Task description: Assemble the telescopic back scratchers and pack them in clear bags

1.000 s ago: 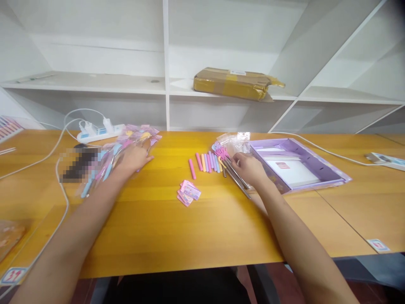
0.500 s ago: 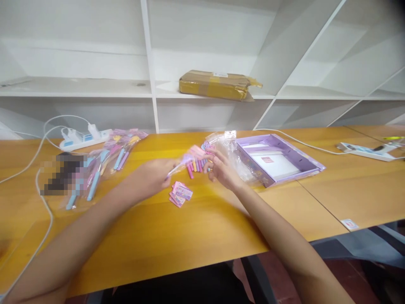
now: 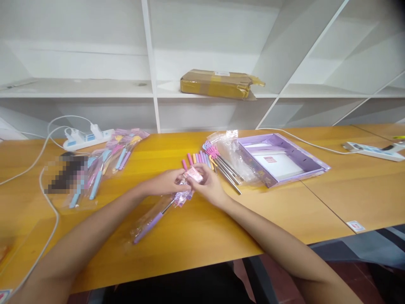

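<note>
My left hand (image 3: 167, 181) and my right hand (image 3: 210, 185) meet at the centre of the table, both closed on the top of a clear plastic bag with a pink header (image 3: 194, 174). Inside the bag lies a back scratcher with a purple handle (image 3: 148, 228) and a metal shaft, slanting down to the left. Its head is hidden near my fingers. Small pink and purple cards (image 3: 181, 201) show partly under the bag. Just beyond my hands are several coloured handles (image 3: 198, 158). Right of them lie metal-shafted back scratchers with pink, blue and yellow claw heads (image 3: 212, 151).
Bagged back scratchers (image 3: 98, 175) lie at left near a power strip (image 3: 88, 139) and cables. A purple box (image 3: 268, 181) stands at right beside clear plastic bags (image 3: 249, 169). Another power strip (image 3: 373, 150) is farther right. A taped parcel (image 3: 218, 83) sits on the shelf.
My hands have come together, with the right one moving left and away from the loose back scratchers. The bagged back scratcher now hangs out toward the front left, its purple handle in sight.
</note>
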Demonstrator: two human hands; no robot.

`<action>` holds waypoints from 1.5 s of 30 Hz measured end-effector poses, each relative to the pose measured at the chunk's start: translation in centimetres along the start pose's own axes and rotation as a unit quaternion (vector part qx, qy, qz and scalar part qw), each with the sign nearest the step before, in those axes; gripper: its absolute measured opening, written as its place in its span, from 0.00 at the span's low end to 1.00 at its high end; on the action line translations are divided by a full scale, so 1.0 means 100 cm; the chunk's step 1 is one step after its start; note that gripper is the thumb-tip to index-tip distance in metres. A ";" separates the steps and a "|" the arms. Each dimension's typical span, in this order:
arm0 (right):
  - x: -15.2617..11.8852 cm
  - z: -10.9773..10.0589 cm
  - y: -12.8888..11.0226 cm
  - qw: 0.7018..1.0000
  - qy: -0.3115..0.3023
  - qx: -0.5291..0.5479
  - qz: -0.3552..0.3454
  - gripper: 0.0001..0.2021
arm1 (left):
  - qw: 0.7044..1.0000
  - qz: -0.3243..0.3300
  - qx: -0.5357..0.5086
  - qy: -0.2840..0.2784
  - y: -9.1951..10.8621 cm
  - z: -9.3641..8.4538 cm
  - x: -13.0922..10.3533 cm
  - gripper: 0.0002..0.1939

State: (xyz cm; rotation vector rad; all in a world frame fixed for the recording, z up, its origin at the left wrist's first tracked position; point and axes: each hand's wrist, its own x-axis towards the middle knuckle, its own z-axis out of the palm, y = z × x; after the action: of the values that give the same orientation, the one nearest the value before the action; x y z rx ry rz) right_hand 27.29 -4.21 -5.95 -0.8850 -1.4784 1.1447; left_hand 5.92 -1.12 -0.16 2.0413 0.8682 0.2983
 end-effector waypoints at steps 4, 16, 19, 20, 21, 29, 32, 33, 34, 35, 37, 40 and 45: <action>0.005 -0.016 0.007 0.992 0.048 -0.076 -0.084 0.21 | 1.000 0.006 -0.021 0.000 -0.001 0.001 0.001 0.19; 0.004 -0.031 -0.013 0.863 -0.009 -0.423 -0.276 0.07 | 0.999 0.030 -0.006 -0.042 0.011 -0.002 -0.007 0.15; 0.007 -0.029 -0.014 0.909 -0.032 -0.337 -0.244 0.03 | 0.998 0.026 0.001 -0.055 0.010 -0.003 -0.007 0.18; 0.009 -0.030 -0.014 0.922 -0.037 -0.307 -0.232 0.05 | 0.998 0.022 0.002 -0.057 0.010 -0.004 -0.007 0.19; 0.011 -0.033 -0.014 0.933 -0.029 -0.283 -0.220 0.08 | 0.998 0.017 0.002 -0.059 0.010 -0.005 -0.008 0.20; 0.024 -0.056 -0.009 0.953 0.008 -0.273 -0.133 0.18 | 0.999 -0.033 -0.017 -0.001 0.016 -0.049 -0.023 0.21; 0.015 -0.040 -0.005 0.954 -0.084 -0.262 -0.117 0.20 | 0.998 -0.029 -0.024 0.053 0.014 -0.050 -0.021 0.22; 0.012 -0.033 -0.005 0.961 -0.090 -0.238 -0.110 0.22 | 0.998 -0.018 -0.033 0.056 0.013 -0.047 -0.018 0.22; 0.009 -0.027 -0.006 0.970 -0.090 -0.204 -0.099 0.24 | 0.997 -0.005 -0.046 0.053 0.012 -0.041 -0.016 0.21; 0.006 -0.021 -0.008 0.978 -0.088 -0.170 -0.083 0.25 | 0.997 0.005 -0.062 0.042 0.011 -0.035 -0.013 0.21; 0.003 -0.015 -0.013 0.987 -0.088 -0.124 -0.046 0.23 | 0.994 0.006 -0.105 -0.016 0.008 -0.021 -0.009 0.21; 0.002 -0.017 -0.020 0.992 0.046 -0.099 -0.064 0.20 | 0.974 -0.014 -0.165 -0.152 0.004 -0.005 -0.006 0.20; 0.015 -0.039 -0.029 0.968 0.220 -0.066 -0.097 0.20 | 0.948 -0.031 -0.211 -0.237 -0.006 -0.002 -0.005 0.17</action>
State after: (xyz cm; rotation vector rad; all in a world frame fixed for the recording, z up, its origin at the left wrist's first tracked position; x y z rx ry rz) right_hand 30.94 -2.81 -2.68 -0.9869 -1.2474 0.6573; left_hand 5.19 -1.12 -0.53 1.5819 0.5127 -0.0466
